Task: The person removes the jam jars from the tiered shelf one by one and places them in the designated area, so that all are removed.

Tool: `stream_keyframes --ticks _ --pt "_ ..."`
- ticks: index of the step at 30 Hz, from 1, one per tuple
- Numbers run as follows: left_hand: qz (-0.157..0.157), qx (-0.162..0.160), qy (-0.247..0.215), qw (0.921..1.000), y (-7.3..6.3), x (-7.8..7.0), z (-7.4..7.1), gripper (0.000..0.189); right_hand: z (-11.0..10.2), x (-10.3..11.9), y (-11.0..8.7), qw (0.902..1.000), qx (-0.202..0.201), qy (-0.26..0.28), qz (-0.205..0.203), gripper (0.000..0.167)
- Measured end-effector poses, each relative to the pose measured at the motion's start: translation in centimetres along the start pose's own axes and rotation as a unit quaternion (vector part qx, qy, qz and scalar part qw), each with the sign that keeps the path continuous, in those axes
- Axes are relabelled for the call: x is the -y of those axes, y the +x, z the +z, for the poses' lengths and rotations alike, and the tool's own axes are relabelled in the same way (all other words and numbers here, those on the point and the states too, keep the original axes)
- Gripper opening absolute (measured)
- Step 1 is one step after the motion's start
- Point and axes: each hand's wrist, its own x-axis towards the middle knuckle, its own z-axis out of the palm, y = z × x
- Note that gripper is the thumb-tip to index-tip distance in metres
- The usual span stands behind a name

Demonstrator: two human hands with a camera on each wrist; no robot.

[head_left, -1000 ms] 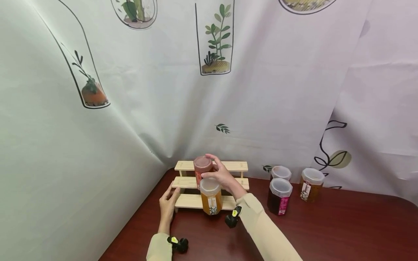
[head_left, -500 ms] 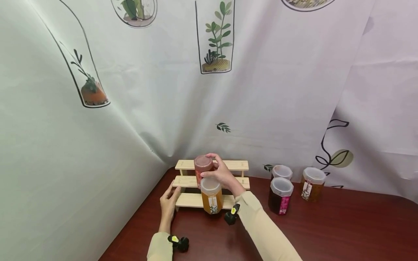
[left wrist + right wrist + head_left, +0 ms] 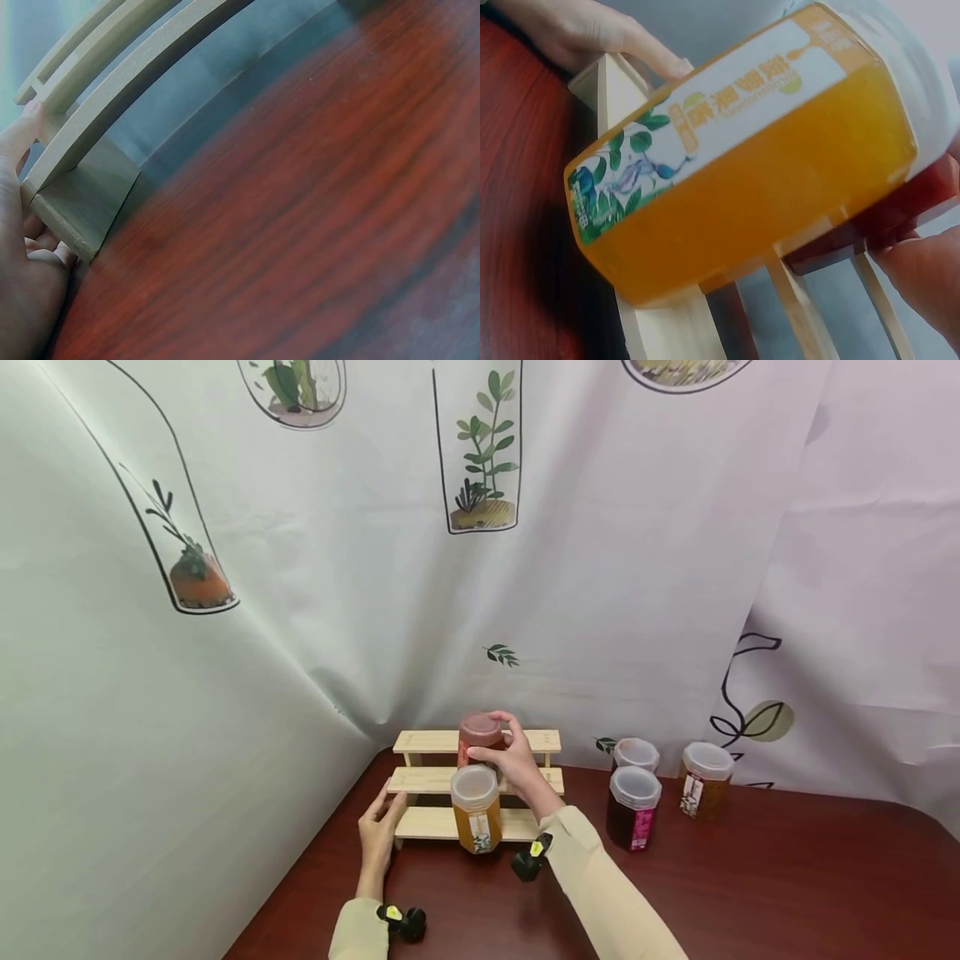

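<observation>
A three-tier wooden display rack [image 3: 427, 823] stands on the table. My left hand [image 3: 377, 835] holds its left end; in the left wrist view the thumb lies along a tier and the other fingers bend behind the side panel [image 3: 90, 199]. With thumb and fingers my right hand [image 3: 519, 767] grips a red jar [image 3: 478, 728] near its lid, over the middle tier. An orange jar [image 3: 477, 817] with a white lid sits upright on the lowest tier, hiding the red jar's lower part. In the right wrist view the orange jar [image 3: 780, 180] fills the centre, the red jar [image 3: 930, 187] behind it.
Right of the rack stand a dark jar with a pink label [image 3: 634, 810], another lidded jar [image 3: 636, 752] behind it, and a brown jar [image 3: 705, 783]. A printed cloth [image 3: 600, 568] hangs behind the dark red table [image 3: 787, 877] and along its left side.
My right hand has shifted the red jar rightward and slightly back along the rack. The left hand stays at the rack's end, and the orange jar keeps its place. The head view has turned slightly.
</observation>
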Motion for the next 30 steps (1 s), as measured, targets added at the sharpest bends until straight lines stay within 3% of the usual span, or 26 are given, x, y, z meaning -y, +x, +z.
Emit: stream_keyframes --ticks 15,22,30 --pt "0.008 0.008 -0.002 0.9999 -0.1 0.0 -0.2 0.052 -3.8 2.7 -1.2 0.9967 -0.066 -0.006 -0.046 0.067" --pt "-0.004 0.003 0.009 1.0 -0.2 0.1 -0.3 0.055 -6.8 4.7 -1.7 0.9927 -0.102 -0.003 -0.065 0.068" --pt "0.001 0.006 0.003 1.0 0.0 0.0 -0.3 0.054 -11.7 7.4 -3.9 0.985 -0.148 0.007 -0.088 0.064"
